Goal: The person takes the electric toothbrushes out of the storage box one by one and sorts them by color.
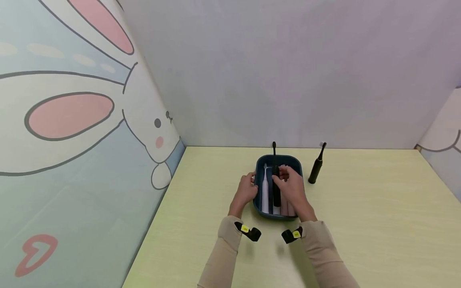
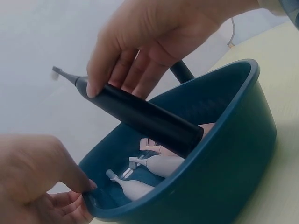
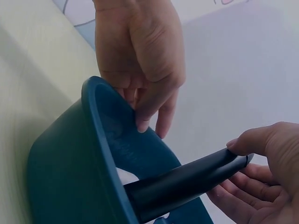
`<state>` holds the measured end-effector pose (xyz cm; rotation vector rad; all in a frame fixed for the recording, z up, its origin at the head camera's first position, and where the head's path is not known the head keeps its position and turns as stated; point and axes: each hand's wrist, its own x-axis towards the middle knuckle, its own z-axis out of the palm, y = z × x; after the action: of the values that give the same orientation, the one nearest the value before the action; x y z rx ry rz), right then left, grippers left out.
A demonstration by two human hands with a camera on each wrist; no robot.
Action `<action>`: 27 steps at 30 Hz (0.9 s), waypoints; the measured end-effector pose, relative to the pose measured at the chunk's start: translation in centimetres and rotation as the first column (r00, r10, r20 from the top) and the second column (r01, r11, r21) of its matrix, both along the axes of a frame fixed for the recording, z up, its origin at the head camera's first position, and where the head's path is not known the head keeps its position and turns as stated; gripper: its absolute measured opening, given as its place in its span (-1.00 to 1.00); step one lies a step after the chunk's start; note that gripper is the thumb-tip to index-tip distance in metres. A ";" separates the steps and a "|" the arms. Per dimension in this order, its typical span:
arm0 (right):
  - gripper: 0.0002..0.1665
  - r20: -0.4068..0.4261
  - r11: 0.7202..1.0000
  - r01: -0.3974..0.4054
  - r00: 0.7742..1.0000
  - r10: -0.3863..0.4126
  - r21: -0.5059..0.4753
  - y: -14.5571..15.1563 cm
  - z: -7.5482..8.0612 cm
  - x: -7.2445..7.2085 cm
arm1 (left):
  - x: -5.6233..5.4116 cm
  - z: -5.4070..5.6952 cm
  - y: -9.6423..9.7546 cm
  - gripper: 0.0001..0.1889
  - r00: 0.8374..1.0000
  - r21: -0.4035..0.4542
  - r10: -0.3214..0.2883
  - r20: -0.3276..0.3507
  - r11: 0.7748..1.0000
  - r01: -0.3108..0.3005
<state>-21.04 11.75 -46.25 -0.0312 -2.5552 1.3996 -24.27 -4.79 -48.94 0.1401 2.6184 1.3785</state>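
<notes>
Two hands work at a dark blue plastic tub [image 1: 260,162] on the pale yellow table [image 1: 360,208]. Right hand [image 1: 293,188] fingers clamp a black electric toothbrush [image 1: 275,188] over it. Left hand [image 1: 246,190] fingers curl round the tub's rim.

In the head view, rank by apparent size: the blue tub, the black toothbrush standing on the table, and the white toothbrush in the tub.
1. Dark blue plastic tub
2. Black electric toothbrush standing upright
3. White electric toothbrush lying inside; close to the black one, so that order is unsure.
</notes>
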 end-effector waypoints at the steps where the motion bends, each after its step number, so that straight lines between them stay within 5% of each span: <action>1: -0.52 -0.003 1.000 0.002 1.000 -0.002 -0.003 0.1 0.1 0.0 | 0.0 0.0 0.0 -0.46 1.000 -0.001 -0.001 0.000 1.000 0.001; 27: -0.56 -0.110 0.993 0.081 0.990 -0.091 -0.086 1.7 1.3 1.1 | 0.1 0.2 0.1 -0.46 1.000 -0.001 0.008 0.015 1.000 -0.008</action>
<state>-19.97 13.42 -44.95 -0.0724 -2.3754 1.4292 -24.17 -4.70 -48.79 0.1191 2.6098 1.3757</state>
